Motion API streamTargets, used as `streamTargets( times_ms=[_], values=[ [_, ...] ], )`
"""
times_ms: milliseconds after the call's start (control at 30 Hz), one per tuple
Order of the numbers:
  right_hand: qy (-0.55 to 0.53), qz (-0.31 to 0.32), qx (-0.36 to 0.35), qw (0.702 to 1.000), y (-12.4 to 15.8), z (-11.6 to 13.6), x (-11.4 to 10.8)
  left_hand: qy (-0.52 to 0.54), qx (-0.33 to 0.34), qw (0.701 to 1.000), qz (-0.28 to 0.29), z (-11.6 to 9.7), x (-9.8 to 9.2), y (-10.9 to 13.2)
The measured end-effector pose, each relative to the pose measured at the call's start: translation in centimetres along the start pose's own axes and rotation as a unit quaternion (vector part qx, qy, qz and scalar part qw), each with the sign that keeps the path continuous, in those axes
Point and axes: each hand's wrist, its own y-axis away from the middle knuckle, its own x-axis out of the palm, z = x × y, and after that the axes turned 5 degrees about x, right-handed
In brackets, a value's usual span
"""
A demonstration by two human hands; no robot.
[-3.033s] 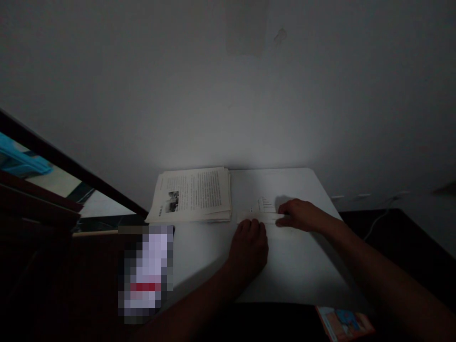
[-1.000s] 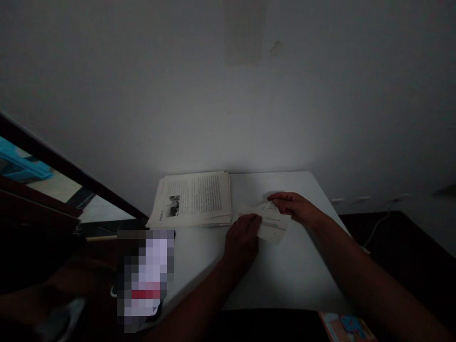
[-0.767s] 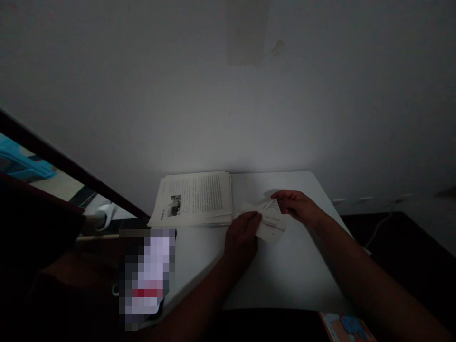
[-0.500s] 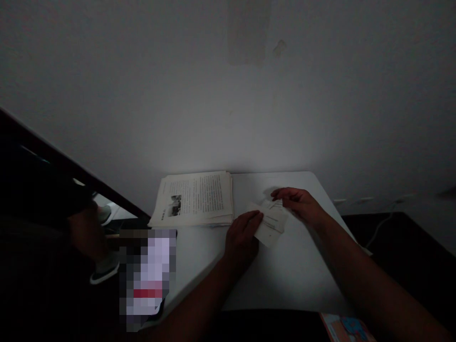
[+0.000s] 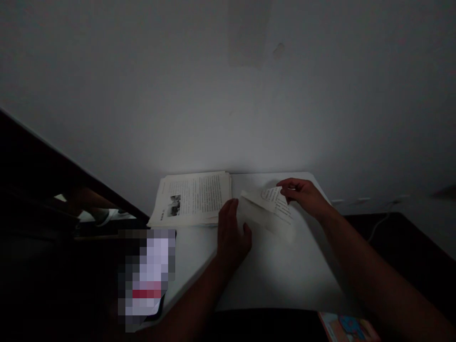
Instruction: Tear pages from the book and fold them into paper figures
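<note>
A folded sheet of printed paper (image 5: 270, 209) is held above the white table (image 5: 285, 275). My right hand (image 5: 301, 194) pinches its upper edge, and the top curls over. My left hand (image 5: 231, 232) stands beside the sheet's left edge with fingers stretched out and the thumb apart, holding nothing. A stack of open printed pages (image 5: 194, 197) lies on the table just left of my left hand.
A blurred-out upright object (image 5: 147, 278) stands at the table's left front corner. A colourful booklet (image 5: 347, 327) pokes out below the table's front right. A white wall rises right behind the table. Another person's shoe and leg (image 5: 101, 216) show at the left.
The sheet was pressed flat on the table, then lifted by both hands. My left hand has now let go and opened; my right hand has raised the sheet's top edge, which curls.
</note>
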Motion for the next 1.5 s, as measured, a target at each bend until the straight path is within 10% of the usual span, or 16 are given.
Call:
streamTargets(
  times_ms=[200, 367, 633, 900, 1500],
  values=[
    [0.122, 0.067, 0.031, 0.990, -0.9, -1.1, 1.2, -0.044, 0.108, 0.980, 0.158, -0.6, -0.5, -0.4],
    [0.316, 0.069, -0.078, 0.943, -0.7, -1.5, 2.5, -0.045, 0.116, 0.951, 0.283, -0.4, 0.3, -0.1],
    [0.429, 0.183, -0.164, 0.870, 4.6, 0.5, 3.1, -0.081, 0.099, 0.942, 0.310, -0.8, 0.5, -0.2],
    [0.492, 0.167, -0.179, 0.836, 6.4, -0.6, 2.6, -0.131, 0.114, 0.927, 0.333, -0.9, 0.3, -0.7],
    [0.495, 0.188, -0.109, 0.841, 5.5, -1.1, 1.3, -0.121, 0.070, 0.913, 0.383, -0.5, 0.1, -2.5]
  ],
)
